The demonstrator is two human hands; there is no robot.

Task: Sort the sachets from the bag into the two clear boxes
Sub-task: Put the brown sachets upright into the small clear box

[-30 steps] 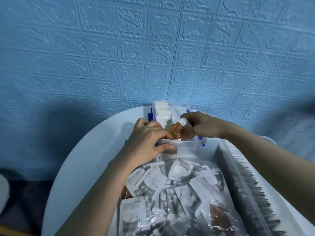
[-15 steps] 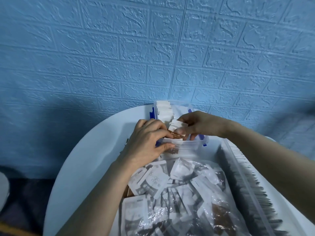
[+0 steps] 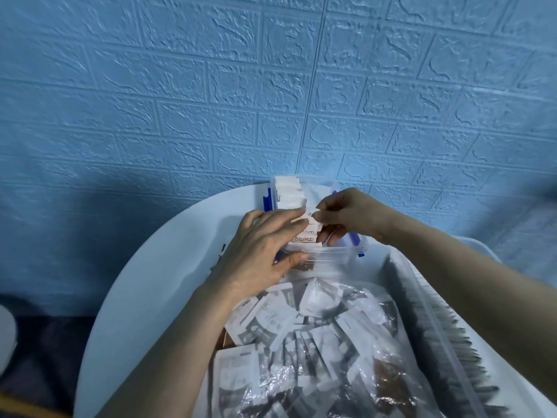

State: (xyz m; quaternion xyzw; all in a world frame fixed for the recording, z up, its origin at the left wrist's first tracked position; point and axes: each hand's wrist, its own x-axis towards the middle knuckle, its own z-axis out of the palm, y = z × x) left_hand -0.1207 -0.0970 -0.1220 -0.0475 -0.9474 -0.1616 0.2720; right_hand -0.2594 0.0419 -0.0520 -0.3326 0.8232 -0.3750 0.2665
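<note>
Two hands were busy at the far clear plastic box with blue latches, which sat on the round white surface against the blue brick-pattern wall. The left hand had straight-ish fingers laid over the near end of the row of white paper sachets standing in the box, thumb against the box's near wall, so its grip was pressing and steadying rather than closed around anything. The right hand had its grip pinching the top edge of a white-and-brown sachet with "taikoo" print at the front of that row, apparently tucking it in. What could go wrong, I reckoned: the row looked packed tight, so forcing this one down could crumple it or pop neighbours up and out, and if the left hand let go the standing packets could fan forward and flop over. Pushing hard on the near wall might also slide the light box back. The sachet stood on edge, its flat face turned toward the camera, top edge up, and its long axis running roughly left to right across the box, as best I could tell with fingers covering part of it. The big clear zip bag of unsorted grey-and-white and brown sachets lay closest to the camera, still very full, so loads remained. I could only make out one box clearly.
</note>
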